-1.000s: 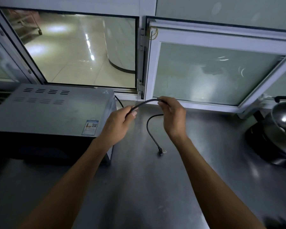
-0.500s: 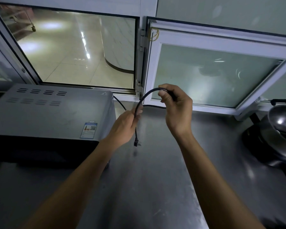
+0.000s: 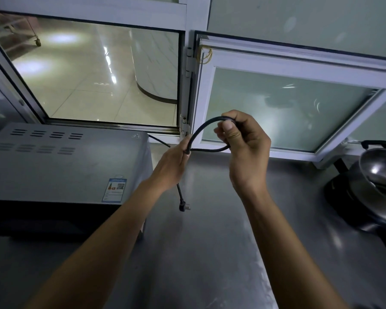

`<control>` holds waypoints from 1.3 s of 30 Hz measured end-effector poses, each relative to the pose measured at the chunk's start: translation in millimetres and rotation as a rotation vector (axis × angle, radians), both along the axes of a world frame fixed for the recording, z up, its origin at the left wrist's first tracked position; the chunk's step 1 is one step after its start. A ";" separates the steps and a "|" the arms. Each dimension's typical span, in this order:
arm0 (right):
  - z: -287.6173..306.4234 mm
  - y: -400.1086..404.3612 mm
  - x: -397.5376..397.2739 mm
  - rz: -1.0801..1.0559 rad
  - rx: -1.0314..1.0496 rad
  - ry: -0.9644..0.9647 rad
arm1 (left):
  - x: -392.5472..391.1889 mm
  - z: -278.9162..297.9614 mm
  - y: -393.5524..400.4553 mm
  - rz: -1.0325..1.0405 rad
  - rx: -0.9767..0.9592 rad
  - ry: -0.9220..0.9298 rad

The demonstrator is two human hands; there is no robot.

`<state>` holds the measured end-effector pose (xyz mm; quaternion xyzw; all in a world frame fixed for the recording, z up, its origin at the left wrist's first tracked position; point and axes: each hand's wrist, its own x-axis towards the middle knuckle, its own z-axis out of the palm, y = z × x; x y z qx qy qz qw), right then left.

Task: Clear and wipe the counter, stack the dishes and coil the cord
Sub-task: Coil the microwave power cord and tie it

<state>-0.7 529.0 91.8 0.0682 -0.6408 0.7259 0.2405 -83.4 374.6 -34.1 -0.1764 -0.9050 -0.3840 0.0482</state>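
Head view — both hands (image 3: 246, 150) looping black cord (image 3: 200, 132), plug (image 3: 183, 207) dangling

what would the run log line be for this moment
step: coiling cord | left hand: pinches loop crossing | right hand: holds loop top | plug: dangling

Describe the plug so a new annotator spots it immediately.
Start at the grey microwave on the left of the steel counter. Just past its front right corner, below the left hand, a black cord hangs down. The plug is the angled black end with metal prongs, the only cord part neither hand grips.
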 end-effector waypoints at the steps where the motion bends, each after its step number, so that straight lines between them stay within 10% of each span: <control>1: -1.8 0.7 -1.6 0.010 -0.022 -0.002 | -2.6 -2.3 1.1 -0.005 -0.023 -0.022; 10: -14.4 23.4 -19.4 -0.031 -0.071 0.000 | -4.6 -13.1 5.0 -0.130 -0.238 0.072; 31: -99.4 110.7 10.1 -0.055 0.733 -0.496 | -7.2 -30.8 14.2 -0.048 -0.583 0.167; 39: -103.2 69.5 -7.3 0.000 1.200 -0.227 | -2.4 -39.8 20.4 -0.041 -0.708 0.161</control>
